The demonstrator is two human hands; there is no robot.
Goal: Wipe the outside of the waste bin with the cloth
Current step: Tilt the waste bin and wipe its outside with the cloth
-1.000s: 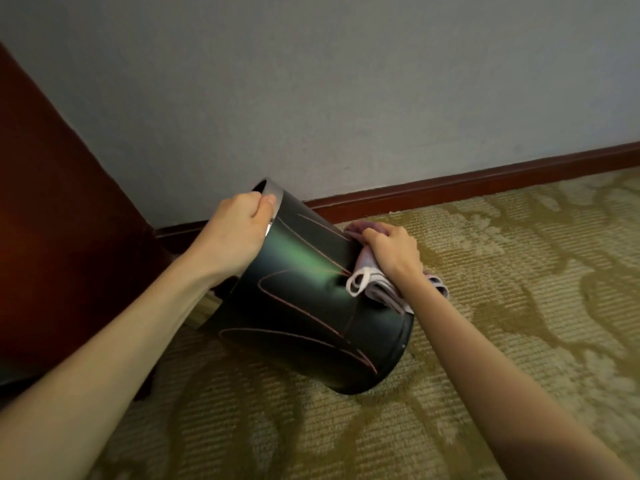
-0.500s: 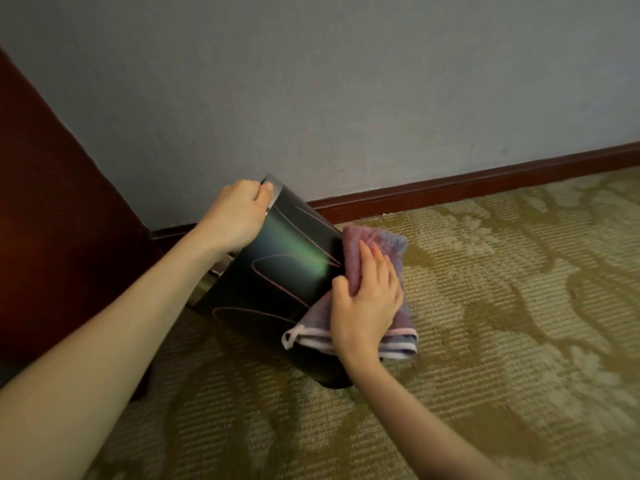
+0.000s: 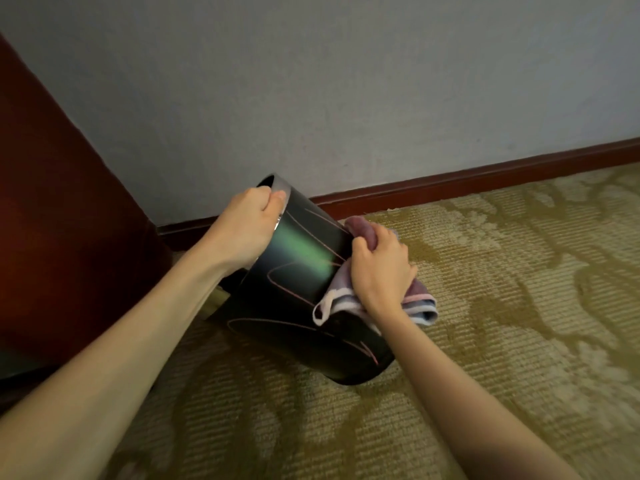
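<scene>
A black waste bin (image 3: pixel 298 292) with thin pink line patterns lies tilted on the carpet, its metal rim pointing up toward the wall. My left hand (image 3: pixel 247 230) grips that rim at the top. My right hand (image 3: pixel 381 271) presses a folded mauve cloth (image 3: pixel 420 299) with a white and blue edge against the bin's right side. Part of the cloth hangs below my hand; the rest is bunched under my fingers.
A patterned olive carpet (image 3: pixel 519 323) covers the floor. A grey wall (image 3: pixel 346 98) with a dark red skirting board (image 3: pixel 485 174) runs behind the bin. Dark red wooden furniture (image 3: pixel 52 220) stands close on the left.
My right hand went from flat on the cloth to bunched around it, and moved up the bin's right side. The bin's lower end swung a little toward me. The left hand kept its grip.
</scene>
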